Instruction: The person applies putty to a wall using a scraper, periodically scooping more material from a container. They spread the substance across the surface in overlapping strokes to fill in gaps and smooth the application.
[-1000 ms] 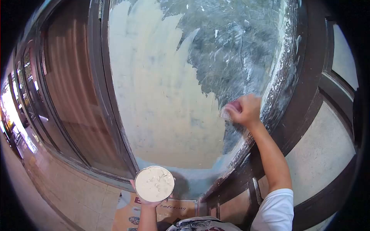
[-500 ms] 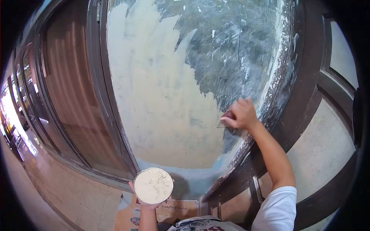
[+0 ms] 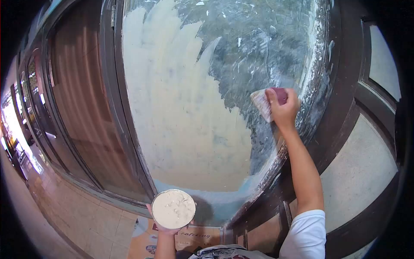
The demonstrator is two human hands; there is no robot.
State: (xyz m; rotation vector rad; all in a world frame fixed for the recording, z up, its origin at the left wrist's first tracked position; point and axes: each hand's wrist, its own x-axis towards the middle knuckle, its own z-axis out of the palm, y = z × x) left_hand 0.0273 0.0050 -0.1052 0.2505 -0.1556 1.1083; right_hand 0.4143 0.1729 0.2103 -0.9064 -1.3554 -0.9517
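My right hand grips a putty knife by its dark red handle. Its wide, putty-smeared blade points left, over the grey part of the wall panel. Cream putty coats the panel's left and lower parts, ending in a ragged edge. The upper right is bare grey with white streaks. Low in the view, my left hand holds up a round tub of cream putty from below, and the tub hides most of its fingers. The putty's surface is lumpy on the right side.
Dark wooden frames border the panel, with a glazed, curtained window on the left. At the right stands a dark panelled wooden door. Printed cardboard lies on the tiled floor beneath the tub.
My right hand has risen along the panel with the putty knife, and the blade now shows its broad face. The tub in my left hand has stayed nearly in place.
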